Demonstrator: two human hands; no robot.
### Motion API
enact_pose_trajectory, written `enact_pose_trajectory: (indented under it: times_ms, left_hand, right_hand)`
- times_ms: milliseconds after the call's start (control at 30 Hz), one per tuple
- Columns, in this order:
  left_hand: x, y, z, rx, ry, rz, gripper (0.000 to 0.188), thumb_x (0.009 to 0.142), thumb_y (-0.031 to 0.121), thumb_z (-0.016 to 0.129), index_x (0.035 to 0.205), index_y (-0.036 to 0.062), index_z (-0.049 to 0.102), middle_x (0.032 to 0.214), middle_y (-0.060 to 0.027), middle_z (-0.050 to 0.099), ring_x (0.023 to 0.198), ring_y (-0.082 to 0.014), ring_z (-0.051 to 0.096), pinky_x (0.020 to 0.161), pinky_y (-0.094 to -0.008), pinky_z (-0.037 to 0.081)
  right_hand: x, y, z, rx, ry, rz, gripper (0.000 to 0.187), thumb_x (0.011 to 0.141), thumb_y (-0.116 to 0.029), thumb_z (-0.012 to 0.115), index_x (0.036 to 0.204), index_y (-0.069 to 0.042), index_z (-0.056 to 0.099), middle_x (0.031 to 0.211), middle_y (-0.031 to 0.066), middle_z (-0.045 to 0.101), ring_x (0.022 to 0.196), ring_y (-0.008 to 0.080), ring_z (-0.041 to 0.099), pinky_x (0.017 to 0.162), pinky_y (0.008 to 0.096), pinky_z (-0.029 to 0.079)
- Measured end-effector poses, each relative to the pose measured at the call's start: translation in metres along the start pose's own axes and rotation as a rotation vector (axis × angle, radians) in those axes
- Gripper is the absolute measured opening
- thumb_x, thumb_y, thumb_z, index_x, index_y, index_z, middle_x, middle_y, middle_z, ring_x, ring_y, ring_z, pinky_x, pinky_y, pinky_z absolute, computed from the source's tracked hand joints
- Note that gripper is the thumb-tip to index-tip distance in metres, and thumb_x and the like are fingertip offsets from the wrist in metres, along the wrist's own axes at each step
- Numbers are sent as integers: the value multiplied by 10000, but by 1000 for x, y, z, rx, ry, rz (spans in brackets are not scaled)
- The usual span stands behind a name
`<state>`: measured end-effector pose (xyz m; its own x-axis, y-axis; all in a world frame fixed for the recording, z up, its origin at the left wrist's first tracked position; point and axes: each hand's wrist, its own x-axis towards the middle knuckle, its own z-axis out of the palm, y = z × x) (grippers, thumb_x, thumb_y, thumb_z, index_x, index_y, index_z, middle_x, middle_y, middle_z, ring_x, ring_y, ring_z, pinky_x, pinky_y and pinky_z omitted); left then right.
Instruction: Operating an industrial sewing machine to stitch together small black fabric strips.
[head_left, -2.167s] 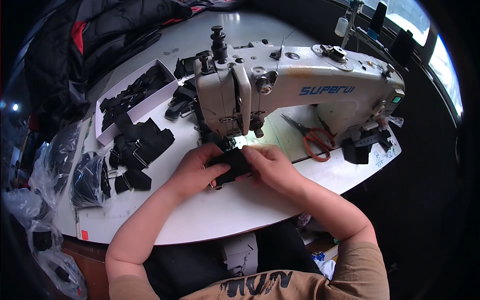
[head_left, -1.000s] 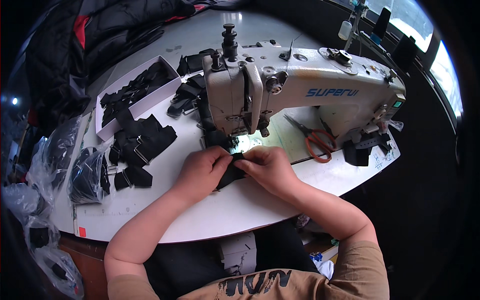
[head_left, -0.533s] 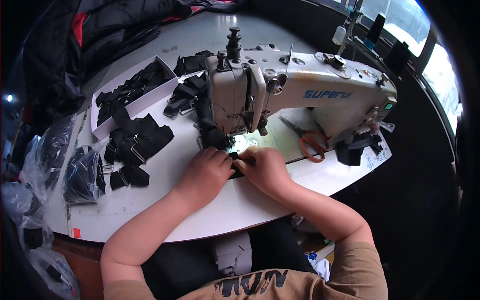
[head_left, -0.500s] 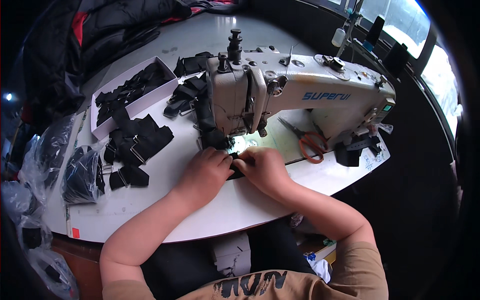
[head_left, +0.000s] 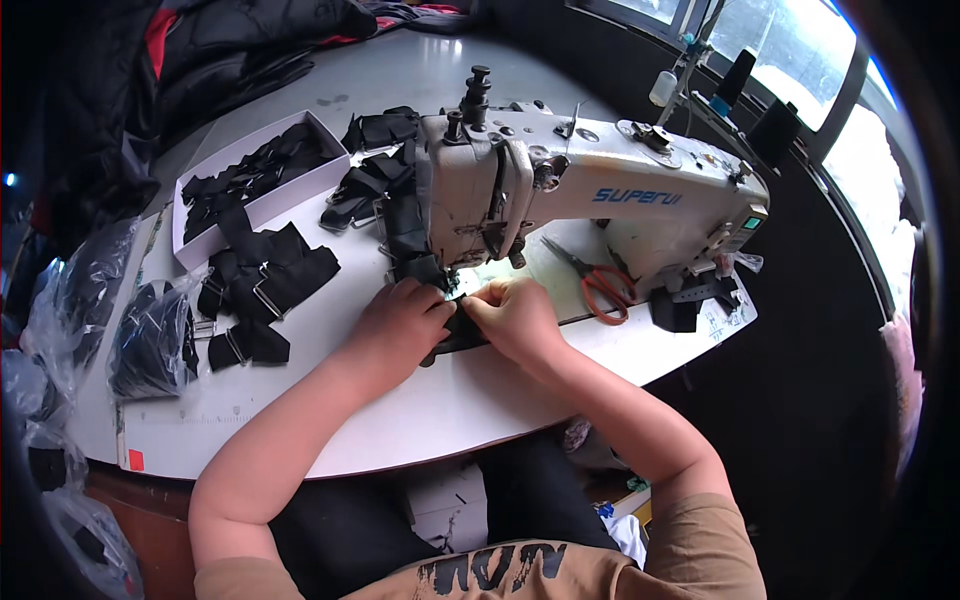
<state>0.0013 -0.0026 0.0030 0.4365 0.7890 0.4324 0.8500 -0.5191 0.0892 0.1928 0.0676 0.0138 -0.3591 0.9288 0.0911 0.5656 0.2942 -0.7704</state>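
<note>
A black webbing strap (head_left: 460,333) lies on the machine bed just in front of the needle area of a white sewing machine (head_left: 570,165). My left hand (head_left: 402,322) is closed on the strap's left side, fingers bent against it. From the right, my right hand (head_left: 512,312) pinches the strap's edge between thumb and fingertips. The machine's lamp lights the bed (head_left: 490,275) beyond my fingers. The needle and presser foot are too small and dark to make out, and my fingers cover part of the strap.
Left of the machine stand a white box (head_left: 300,190) of black straps and a loose pile of straps with metal buckles (head_left: 265,280). Clear plastic bags (head_left: 155,340) are at the left edge. Orange-handled scissors (head_left: 605,292) lie right, near black strap pieces (head_left: 690,303).
The whole view has shifted slightly. My hands have moved a little apart, and more of the black strap shows between and below them.
</note>
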Motion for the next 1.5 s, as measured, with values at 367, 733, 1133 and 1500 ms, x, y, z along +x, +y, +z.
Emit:
enact_pose_trajectory:
  times_ms: [367, 733, 1133, 1500]
  left_hand:
    - [1, 0, 2, -14, -41, -5, 306, 876, 170, 713, 1146, 38, 660, 1137, -79, 590, 1071, -291, 545, 960, -396, 487]
    - [0, 1, 4, -99, 25, -43, 317, 862, 155, 708, 1159, 59, 655, 1130, -72, 605, 1062, -292, 564, 943, -418, 486]
    - [2, 3, -1, 48, -16, 6, 348, 888, 184, 675, 1216, 69, 658, 1129, -55, 605, 1082, -258, 555, 967, -403, 434]
    - [3, 0, -4, 104, -18, 7, 342, 884, 161, 663, 1214, 69, 657, 1123, -43, 604, 1097, -228, 553, 980, -386, 405]
  right_hand:
    - [-28, 1, 12, -184, 173, -286, 193, 848, -135, 716, 1006, -33, 760, 841, 140, 709, 726, 296, 695, 662, 389, 540]
    - [-33, 4, 18, -362, 177, -460, 167, 866, -115, 662, 1006, -102, 752, 880, 120, 636, 777, 343, 652, 665, 442, 529]
    - [-43, 12, -1, -287, 148, -475, 191, 856, -132, 745, 1036, -70, 761, 878, 99, 626, 767, 296, 641, 677, 417, 526]
    - [-34, 11, -12, -360, -29, -628, 275, 869, -130, 702, 1138, -77, 724, 898, 105, 592, 846, 306, 609, 694, 420, 509]
